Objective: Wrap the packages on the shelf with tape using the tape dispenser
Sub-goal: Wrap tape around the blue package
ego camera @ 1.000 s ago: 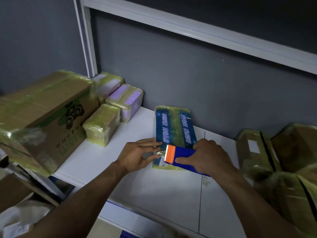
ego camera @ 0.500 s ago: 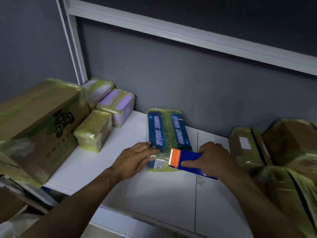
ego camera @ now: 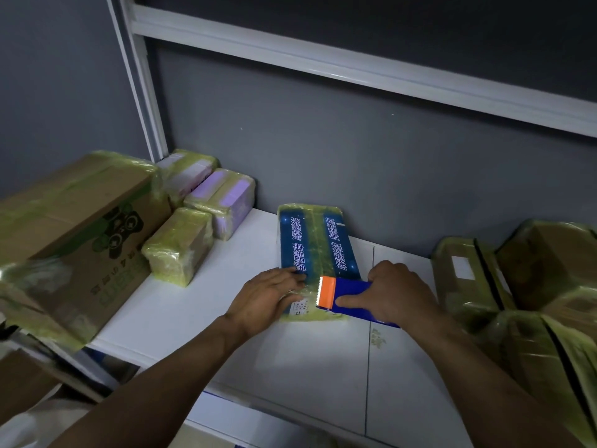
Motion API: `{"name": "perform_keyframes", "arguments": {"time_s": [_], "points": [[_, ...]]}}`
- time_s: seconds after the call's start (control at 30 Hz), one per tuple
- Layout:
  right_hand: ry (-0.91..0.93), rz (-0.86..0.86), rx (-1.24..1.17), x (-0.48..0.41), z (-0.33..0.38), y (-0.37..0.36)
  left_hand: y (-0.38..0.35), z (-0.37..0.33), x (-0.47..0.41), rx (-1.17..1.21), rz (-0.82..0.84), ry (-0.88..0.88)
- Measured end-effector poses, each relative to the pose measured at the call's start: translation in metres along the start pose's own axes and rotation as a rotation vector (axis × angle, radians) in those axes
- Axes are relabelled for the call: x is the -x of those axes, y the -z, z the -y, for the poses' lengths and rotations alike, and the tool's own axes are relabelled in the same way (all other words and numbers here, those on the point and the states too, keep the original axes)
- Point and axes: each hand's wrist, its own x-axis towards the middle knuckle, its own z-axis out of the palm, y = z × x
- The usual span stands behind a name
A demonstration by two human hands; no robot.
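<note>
A flat blue package (ego camera: 318, 250) with white lettering and yellowish tape over it lies on the white shelf (ego camera: 290, 360) against the grey wall. My right hand (ego camera: 394, 292) grips a blue tape dispenser (ego camera: 347, 297) with an orange toothed blade, held over the package's near right corner. My left hand (ego camera: 268, 297) presses flat on the package's near left part, fingers straight.
At the left stand a large taped cardboard box (ego camera: 74, 234) and three small wrapped parcels (ego camera: 181, 247). Several taped brown packages (ego camera: 523, 286) pile up at the right. A white shelf post (ego camera: 139, 76) and an upper shelf rail run above.
The dispenser and my right hand have shifted slightly right along the package's near end. My left hand stays pressed on the package. The camera has moved a little.
</note>
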Motion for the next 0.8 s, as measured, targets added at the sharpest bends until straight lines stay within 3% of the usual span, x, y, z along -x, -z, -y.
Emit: {"name": "perform_keyframes", "arguments": {"time_s": [0.27,0.67,0.8], "points": [[0.040,0.020,-0.106,0.001,-0.004,-0.003,0.008,-0.002,0.006,-0.070,-0.083,-0.138],[-0.025,-0.002,-0.056,0.001,-0.032,-0.001,0.012,0.010,0.017,-0.027,-0.116,-0.022],[-0.023,-0.006,-0.053,-0.004,-0.032,-0.002,0.011,0.008,0.015,-0.021,-0.032,0.068]]}}
